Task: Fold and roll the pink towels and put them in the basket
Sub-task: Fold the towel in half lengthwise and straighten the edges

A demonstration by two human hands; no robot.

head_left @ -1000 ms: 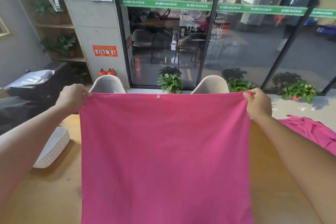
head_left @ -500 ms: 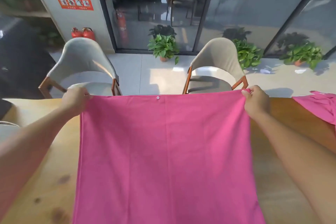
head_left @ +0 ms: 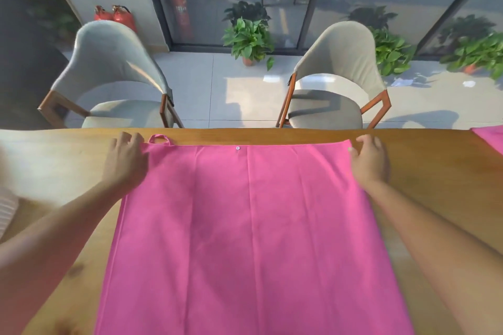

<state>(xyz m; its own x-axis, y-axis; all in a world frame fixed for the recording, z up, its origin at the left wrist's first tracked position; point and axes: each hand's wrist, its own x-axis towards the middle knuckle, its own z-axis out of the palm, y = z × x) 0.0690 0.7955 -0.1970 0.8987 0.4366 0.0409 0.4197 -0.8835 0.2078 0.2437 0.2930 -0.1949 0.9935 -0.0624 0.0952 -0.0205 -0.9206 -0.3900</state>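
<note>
1. While both hands sit at the far corners of the pink towel [head_left: 245, 226], the left hand [head_left: 126, 162] has its fingers loosely curled at the far left corner; whether it pinches the cloth or merely rests beside it, I cannot tell.
2. Over on the other side, the right hand [head_left: 368, 159] lies on the far right corner, fingers bent over the hem, thumb on the cloth; an actual pinch is not clear.
3. Spread flat and unfolded, the towel covers the wooden table [head_left: 435, 171], its far hem near the table's far edge, a small snap [head_left: 237, 148] at mid-hem and a hanging loop [head_left: 159, 140] beside the left hand.
4. At the right edge, a second pink towel [head_left: 490, 137] peeks in, well apart.
5. Beyond the table stand two grey chairs [head_left: 114, 73], and potted plants [head_left: 250, 35] by the glass wall.
</note>
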